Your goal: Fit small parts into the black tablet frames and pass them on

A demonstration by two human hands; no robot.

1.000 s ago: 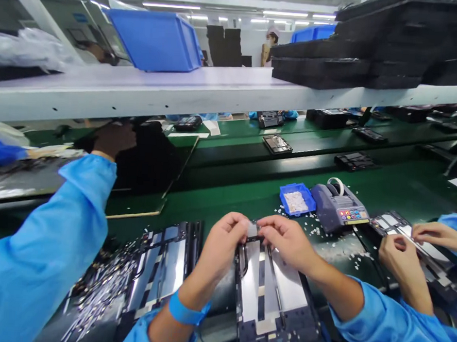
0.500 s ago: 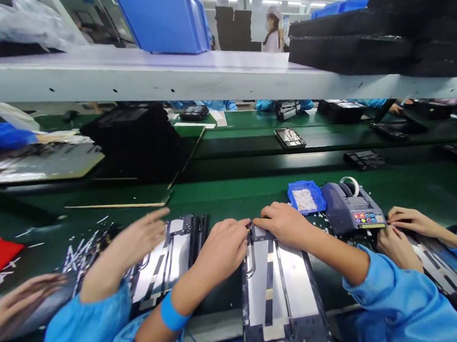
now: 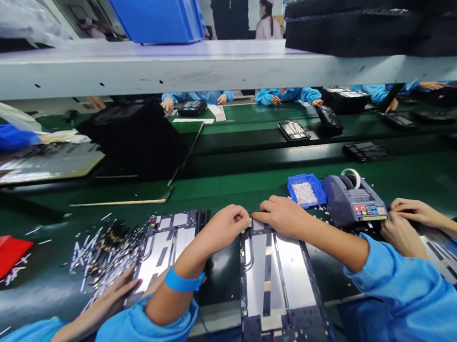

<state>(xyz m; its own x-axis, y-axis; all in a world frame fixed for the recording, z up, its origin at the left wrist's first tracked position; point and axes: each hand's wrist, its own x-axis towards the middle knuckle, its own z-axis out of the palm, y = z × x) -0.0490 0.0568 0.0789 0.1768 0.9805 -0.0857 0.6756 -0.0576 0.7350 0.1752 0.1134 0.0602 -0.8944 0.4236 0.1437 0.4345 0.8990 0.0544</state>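
Observation:
An opened tablet lies in front of me, with silvery panels and black strips inside its dark frame. At its top left corner my left hand, with a blue wristband, pinches a small white piece between thumb and finger. My right hand lies over the tablet's top end, fingers bent against the edge and pointing left; its thumb is hidden. Behind it stands a blue tray of white scraps. Another opened tablet lies to my left, with a co-worker's hand at its lower side.
A tape dispenser stands at the right, near another co-worker's hands. Loose strips are heaped at the left beside a red object. A white shelf crosses overhead. Behind is a dark stack.
My left fingers have closed into a tighter pinch at the tablet's corner, where white now shows. The left co-worker's hand over the neighbouring tablet has withdrawn; one now rests by its lower side.

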